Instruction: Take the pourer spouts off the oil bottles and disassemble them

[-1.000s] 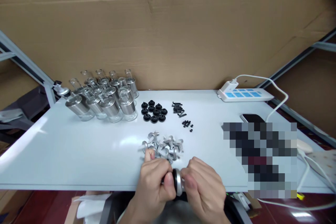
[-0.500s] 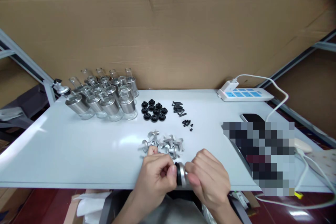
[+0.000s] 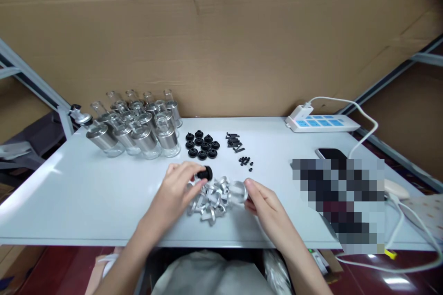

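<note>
In my left hand (image 3: 175,191), a black ribbed stopper (image 3: 206,174) is pinched between the thumb and fingers, just above the table. My right hand (image 3: 266,202) grips a silver metal spout piece (image 3: 238,192) by its right side. Between and below the hands lies a loose pile of silver metal spout pieces (image 3: 212,203), partly covered by the fingers. Farther back is a group of black stoppers (image 3: 204,146) standing on their flanges. To their right are several thin black strips (image 3: 234,142) and small black caps (image 3: 245,161).
Glass bottles with metal sleeves (image 3: 145,142) crowd the table's back left. A white power strip (image 3: 323,123) with a plugged-in charger lies at the back right. A phone (image 3: 331,154) and a blurred-out patch are at the right. A cardboard wall (image 3: 242,55) rises behind.
My hands have moved apart and forward over the silver pile. The black and silver parts, held together before, are now separate, one in each hand.
</note>
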A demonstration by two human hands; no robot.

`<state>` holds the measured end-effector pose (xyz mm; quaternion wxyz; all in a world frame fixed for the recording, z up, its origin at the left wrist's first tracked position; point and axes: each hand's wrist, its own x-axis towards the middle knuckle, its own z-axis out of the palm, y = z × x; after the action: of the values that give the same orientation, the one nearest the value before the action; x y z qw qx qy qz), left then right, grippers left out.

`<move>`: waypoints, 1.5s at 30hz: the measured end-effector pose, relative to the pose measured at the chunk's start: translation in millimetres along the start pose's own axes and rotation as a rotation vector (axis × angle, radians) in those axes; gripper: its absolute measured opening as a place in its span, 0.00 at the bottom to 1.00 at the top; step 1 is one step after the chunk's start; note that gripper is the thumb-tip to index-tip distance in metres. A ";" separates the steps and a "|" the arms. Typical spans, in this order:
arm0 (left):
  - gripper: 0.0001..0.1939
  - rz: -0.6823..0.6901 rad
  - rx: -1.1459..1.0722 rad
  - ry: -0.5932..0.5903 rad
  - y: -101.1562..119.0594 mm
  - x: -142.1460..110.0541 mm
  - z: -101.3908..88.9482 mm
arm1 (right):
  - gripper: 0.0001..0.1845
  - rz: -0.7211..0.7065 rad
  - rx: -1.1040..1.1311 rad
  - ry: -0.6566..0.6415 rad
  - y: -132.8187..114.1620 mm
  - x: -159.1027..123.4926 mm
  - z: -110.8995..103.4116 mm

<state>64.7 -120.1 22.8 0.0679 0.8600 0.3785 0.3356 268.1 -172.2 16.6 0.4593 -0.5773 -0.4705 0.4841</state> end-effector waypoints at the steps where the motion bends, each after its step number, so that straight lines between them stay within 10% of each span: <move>1: 0.08 -0.010 0.047 -0.016 -7.6 7.3 -1.7 | 0.27 -0.017 0.009 0.012 0.0 -0.7 -1.3; 10: 0.15 -0.069 0.352 -0.380 -57.0 82.4 23.7 | 0.19 -0.151 -0.159 0.177 10.0 -3.2 -21.2; 20: 0.13 -0.072 0.370 -0.454 -67.3 87.4 29.3 | 0.13 -0.116 -0.059 0.295 22.0 -4.9 -27.9; 27: 0.16 -0.184 0.111 -0.300 -35.6 44.2 9.3 | 0.07 -0.286 -0.063 0.338 32.9 6.9 -16.7; 36: 0.58 -0.334 -0.210 -0.333 -7.7 -47.3 22.3 | 0.09 -0.186 -0.556 0.260 49.6 22.0 -9.1; 45: 0.58 -0.311 -0.132 -0.320 2.2 -58.5 37.3 | 0.23 -0.262 -0.481 0.113 59.4 12.9 19.6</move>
<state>60.9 -157.3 -35.7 0.2340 0.8272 0.4681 0.2045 255.7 -166.1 -45.8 0.3936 -0.6300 -0.6161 0.2619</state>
